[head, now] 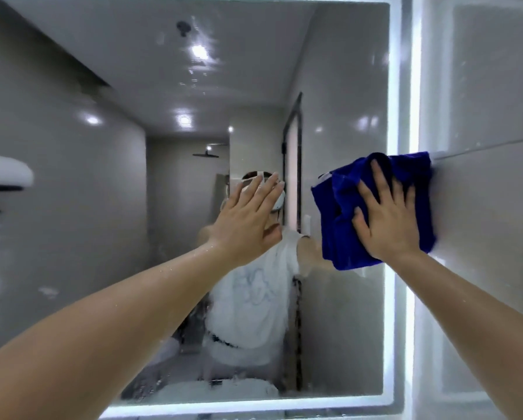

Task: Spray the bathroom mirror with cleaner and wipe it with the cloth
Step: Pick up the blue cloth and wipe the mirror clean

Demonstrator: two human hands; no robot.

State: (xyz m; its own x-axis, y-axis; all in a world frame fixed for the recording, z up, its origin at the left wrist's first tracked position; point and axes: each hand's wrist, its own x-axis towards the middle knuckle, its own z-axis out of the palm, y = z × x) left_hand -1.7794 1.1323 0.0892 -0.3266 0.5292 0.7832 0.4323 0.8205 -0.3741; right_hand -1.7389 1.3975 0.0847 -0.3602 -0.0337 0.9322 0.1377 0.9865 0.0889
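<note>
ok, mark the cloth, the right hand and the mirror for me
cloth [333,213]: head view, on its bare blue left fold.
right hand [390,225]: head view, on the back of the hand.
mirror [345,86]: head view, on bare glass at upper right.

Both arms were bare up to the frame edge. L forearm [151,292] carried small water droplets nr the wrist. Reflection in the mirror [345,86] showed a white short-sleeve tee [254,301] w/ a faint pale-blue line drawing on the chest, a white head-worn cam rig [279,203] w/ a strap over the crown, and a dark waistband [224,341] at the hip; below that, too blurred to tell.
</note>
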